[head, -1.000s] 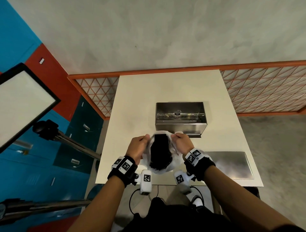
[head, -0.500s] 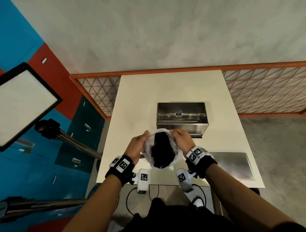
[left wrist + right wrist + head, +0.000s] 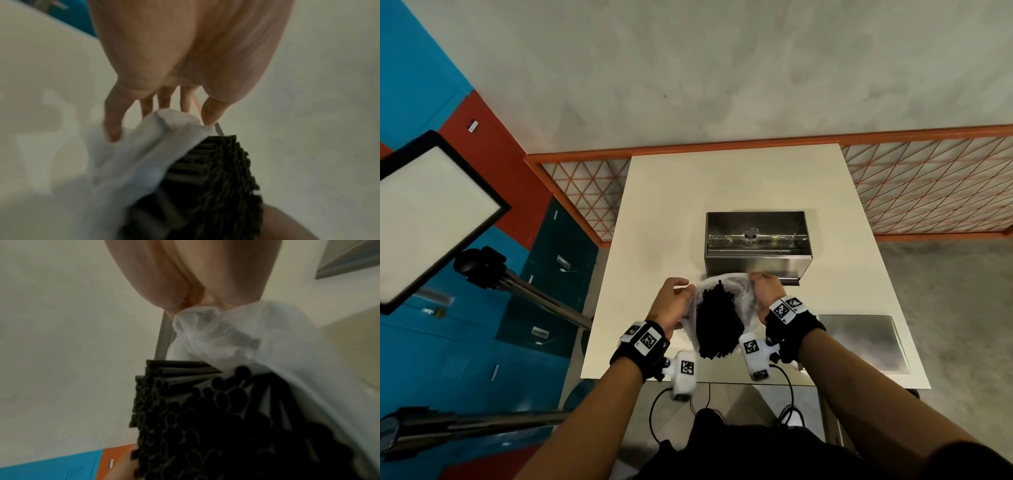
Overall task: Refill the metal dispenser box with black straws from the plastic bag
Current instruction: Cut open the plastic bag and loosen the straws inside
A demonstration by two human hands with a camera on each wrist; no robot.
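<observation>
Black straws [image 3: 717, 322] are seen bundled inside the plastic bag [image 3: 743, 291], held just below the centre of the head view, above the near edge of the white table [image 3: 664, 212]. The bag's mouth is spread by both hands: its left rim is pinched by the left hand [image 3: 671, 303], whose fingers [image 3: 112, 123] are shown on the film in the wrist view, and its right rim is gathered and gripped in the right hand [image 3: 765, 291]. The film is judged thin, soft and slippery, so hold is best taken at the bunched rim, as here. The straws are judged light, stiff and prone to scatter once freed; the bundle is best clasped around its middle. The metal dispenser box [image 3: 756, 243] is set just above the bag in the frame, open-topped, with no straws discernible inside. A flat metal lid [image 3: 866, 342] lies at the table's lower right. The table top is smooth and pale. Orange lattice railing [image 3: 928, 185] is seen behind it, grey concrete floor beyond, blue lockers [image 3: 465, 342] at lower left, and a framed light panel [image 3: 431, 219] on a stand at left.
</observation>
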